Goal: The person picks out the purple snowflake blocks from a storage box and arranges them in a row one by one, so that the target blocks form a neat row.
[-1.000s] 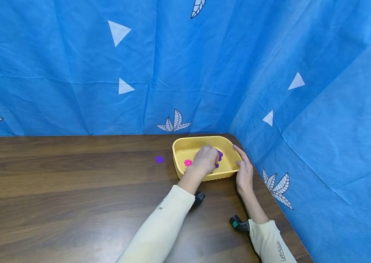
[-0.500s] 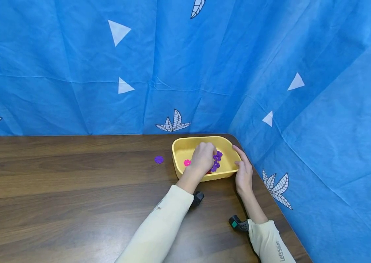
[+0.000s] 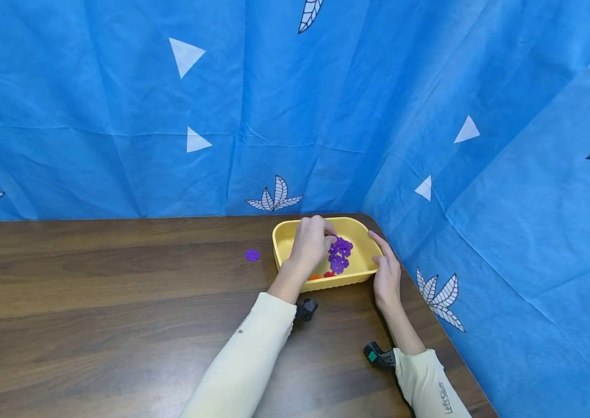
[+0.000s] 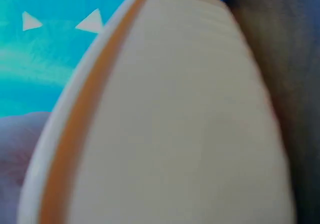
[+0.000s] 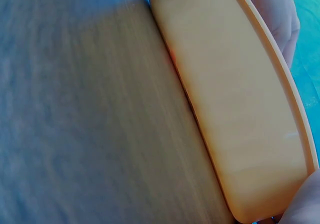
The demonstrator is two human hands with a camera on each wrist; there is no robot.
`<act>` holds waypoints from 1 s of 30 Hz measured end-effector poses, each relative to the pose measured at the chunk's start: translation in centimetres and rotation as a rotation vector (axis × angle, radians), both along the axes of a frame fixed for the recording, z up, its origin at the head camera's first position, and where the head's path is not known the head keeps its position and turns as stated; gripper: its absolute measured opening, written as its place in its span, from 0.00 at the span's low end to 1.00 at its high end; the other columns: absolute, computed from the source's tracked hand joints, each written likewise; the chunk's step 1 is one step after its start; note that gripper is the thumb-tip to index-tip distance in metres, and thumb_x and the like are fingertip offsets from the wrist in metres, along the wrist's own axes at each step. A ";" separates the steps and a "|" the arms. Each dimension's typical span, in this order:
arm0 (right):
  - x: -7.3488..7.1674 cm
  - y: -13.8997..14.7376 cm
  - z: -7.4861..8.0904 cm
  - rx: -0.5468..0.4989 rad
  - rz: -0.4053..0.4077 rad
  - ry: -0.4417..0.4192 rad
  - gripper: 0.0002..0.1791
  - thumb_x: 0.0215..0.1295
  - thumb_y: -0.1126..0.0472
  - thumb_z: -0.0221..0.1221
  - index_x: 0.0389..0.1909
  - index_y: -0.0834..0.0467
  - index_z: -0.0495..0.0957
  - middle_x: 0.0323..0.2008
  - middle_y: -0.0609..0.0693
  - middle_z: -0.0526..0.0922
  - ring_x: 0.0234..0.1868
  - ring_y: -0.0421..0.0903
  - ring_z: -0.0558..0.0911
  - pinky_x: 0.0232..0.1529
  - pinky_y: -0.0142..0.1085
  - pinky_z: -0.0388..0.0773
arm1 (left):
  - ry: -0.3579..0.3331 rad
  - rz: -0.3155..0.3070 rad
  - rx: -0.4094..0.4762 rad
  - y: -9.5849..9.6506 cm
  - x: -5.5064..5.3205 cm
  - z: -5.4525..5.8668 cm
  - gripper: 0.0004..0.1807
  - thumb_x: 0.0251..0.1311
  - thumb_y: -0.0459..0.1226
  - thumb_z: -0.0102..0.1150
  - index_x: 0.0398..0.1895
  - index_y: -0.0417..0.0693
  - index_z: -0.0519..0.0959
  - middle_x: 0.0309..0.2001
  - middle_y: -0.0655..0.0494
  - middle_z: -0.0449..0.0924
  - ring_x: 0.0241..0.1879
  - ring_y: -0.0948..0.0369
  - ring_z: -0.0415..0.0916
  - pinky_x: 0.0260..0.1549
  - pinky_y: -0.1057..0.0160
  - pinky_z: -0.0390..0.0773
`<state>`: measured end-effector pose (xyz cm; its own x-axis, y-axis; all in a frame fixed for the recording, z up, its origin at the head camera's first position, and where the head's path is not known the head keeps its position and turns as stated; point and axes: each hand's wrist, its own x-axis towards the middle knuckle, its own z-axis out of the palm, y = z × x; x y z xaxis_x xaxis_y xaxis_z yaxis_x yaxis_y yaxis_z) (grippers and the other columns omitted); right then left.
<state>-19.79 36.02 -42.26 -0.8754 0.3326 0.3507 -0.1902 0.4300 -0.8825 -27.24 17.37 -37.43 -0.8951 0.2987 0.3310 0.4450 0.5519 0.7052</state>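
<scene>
A yellow plastic basin (image 3: 363, 255) stands near the table's right corner. Inside it lies a cluster of purple flower-shaped discs (image 3: 339, 262), with a red disc (image 3: 329, 274) and an orange disc (image 3: 315, 277) along the near wall. My left hand (image 3: 309, 241) reaches into the basin with bent fingers, its fingertips close to the purple cluster; whether a disc is between them cannot be made out. My right hand (image 3: 389, 276) holds the basin's right end, thumb over the rim and fingers along the outside. The basin's outer wall (image 4: 180, 114) fills most of the left wrist view.
A single purple disc (image 3: 252, 255) lies on the brown wooden table (image 3: 117, 307), left of the basin. Blue cloth (image 3: 295, 104) hangs behind and to the right, close to the table's edges. A black wrist camera (image 3: 378, 355) sits on the right wrist.
My left hand has shifted left and slightly up within the basin. More purple discs now show, and an orange disc appears; the pink disc is hidden from view. My right hand stays at the rim.
</scene>
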 end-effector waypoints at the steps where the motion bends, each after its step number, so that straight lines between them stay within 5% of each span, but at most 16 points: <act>1: -0.3 0.2 -0.5 -0.004 -0.002 0.003 0.31 0.74 0.74 0.39 0.74 0.57 0.74 0.74 0.56 0.74 0.79 0.53 0.65 0.82 0.52 0.52 | -0.013 -0.009 0.019 -0.3 -0.1 0.1 0.03 0.66 0.34 0.71 0.38 0.46 0.92 0.39 0.54 0.92 0.43 0.59 0.86 0.42 0.63 0.85; 6: -1.2 1.0 -2.0 0.005 -0.001 0.027 0.32 0.75 0.72 0.40 0.73 0.50 0.75 0.74 0.50 0.75 0.78 0.48 0.65 0.81 0.50 0.53 | -0.064 -0.017 0.137 -2.2 -0.6 0.9 0.03 0.66 0.33 0.71 0.37 0.46 0.93 0.36 0.53 0.92 0.39 0.57 0.85 0.37 0.63 0.83; 11: 0.0 -0.4 0.3 0.008 0.014 0.010 0.31 0.74 0.75 0.40 0.73 0.59 0.73 0.74 0.57 0.74 0.78 0.53 0.66 0.81 0.52 0.55 | -0.091 0.017 0.226 -4.1 -1.0 1.7 0.03 0.66 0.34 0.72 0.37 0.46 0.93 0.35 0.52 0.92 0.32 0.58 0.85 0.33 0.63 0.81; 13: 0.6 -0.9 1.3 0.003 0.013 -0.004 0.30 0.73 0.76 0.40 0.73 0.63 0.73 0.74 0.59 0.73 0.78 0.54 0.66 0.81 0.53 0.55 | -0.102 0.025 0.229 -4.8 -1.2 1.9 0.04 0.66 0.35 0.72 0.37 0.45 0.93 0.36 0.52 0.92 0.29 0.60 0.85 0.33 0.63 0.81; 25: 0.5 -1.0 1.4 0.010 0.024 -0.005 0.30 0.73 0.75 0.40 0.73 0.63 0.72 0.74 0.60 0.73 0.79 0.55 0.64 0.81 0.53 0.54 | -0.193 0.081 0.158 -10.8 -2.3 1.8 0.05 0.69 0.32 0.67 0.38 0.42 0.91 0.35 0.47 0.90 0.26 0.60 0.85 0.28 0.66 0.83; 30: 0.1 -0.6 0.9 0.005 0.021 -0.007 0.31 0.74 0.75 0.40 0.74 0.61 0.72 0.75 0.58 0.73 0.79 0.55 0.64 0.81 0.54 0.53 | -0.237 0.065 0.154 -14.4 -2.8 1.4 0.04 0.68 0.29 0.68 0.38 0.37 0.90 0.32 0.43 0.90 0.20 0.61 0.84 0.28 0.58 0.88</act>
